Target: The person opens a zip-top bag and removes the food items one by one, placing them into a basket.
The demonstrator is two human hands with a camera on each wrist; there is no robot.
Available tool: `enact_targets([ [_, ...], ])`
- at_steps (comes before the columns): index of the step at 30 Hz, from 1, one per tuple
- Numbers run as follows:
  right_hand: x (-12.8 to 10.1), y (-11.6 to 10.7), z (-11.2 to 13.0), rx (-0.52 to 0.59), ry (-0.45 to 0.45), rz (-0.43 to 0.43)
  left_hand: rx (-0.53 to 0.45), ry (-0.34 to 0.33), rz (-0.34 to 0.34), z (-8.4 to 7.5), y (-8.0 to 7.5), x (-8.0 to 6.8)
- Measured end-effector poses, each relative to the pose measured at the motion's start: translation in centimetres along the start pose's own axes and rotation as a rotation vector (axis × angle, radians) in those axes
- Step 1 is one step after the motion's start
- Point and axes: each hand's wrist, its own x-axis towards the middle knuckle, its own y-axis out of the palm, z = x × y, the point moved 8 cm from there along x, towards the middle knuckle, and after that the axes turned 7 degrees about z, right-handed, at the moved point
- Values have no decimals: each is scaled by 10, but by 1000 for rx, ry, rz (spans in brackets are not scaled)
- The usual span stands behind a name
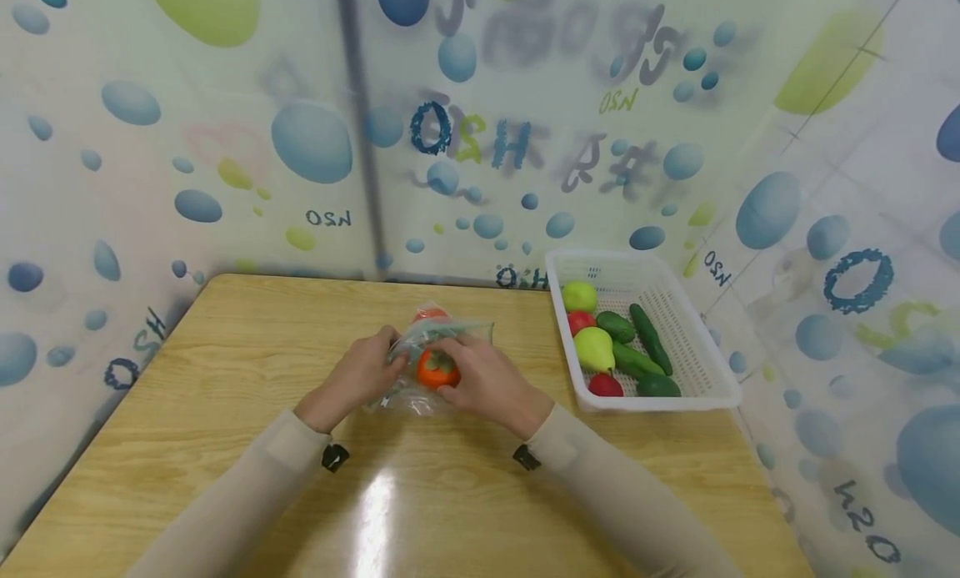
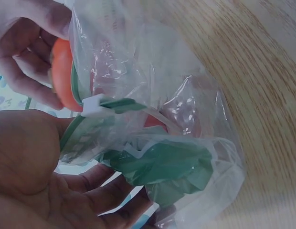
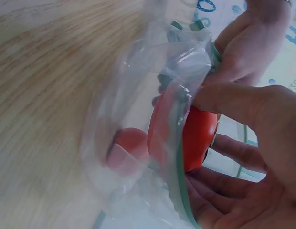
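Observation:
A clear zip bag [image 1: 411, 404] with a green-edged mouth and a white slider [image 2: 93, 105] lies on the table between the hands. My left hand [image 1: 363, 368] grips the bag's rim near the slider, thumb on one side and fingers beneath. In my right hand [image 1: 495, 384], an orange-red persimmon [image 1: 429, 373] with a green-brown calyx is held between thumb and fingers. The right wrist view shows that persimmon partly inside the bag's mouth. Deeper in the bag sits another red-orange round fruit [image 3: 130, 147], blurred by the plastic.
On the right of the wooden table [image 1: 247, 344] stands a white plastic basket [image 1: 660, 404]. It holds a cucumber [image 1: 650, 338], a yellow-green pear [image 1: 594, 349], a green apple [image 1: 579, 297] and several other red and green pieces. A patterned curtain [image 1: 465, 203] hangs behind the table.

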Motion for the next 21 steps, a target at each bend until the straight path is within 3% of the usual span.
enact_targets([
  [9, -11, -22, 7, 14, -49, -65, -12, -5, -4, 1, 0, 0],
  [21, -22, -54, 8, 65, -26, -144, -23, 2, -11, 3, -1, -1],
])
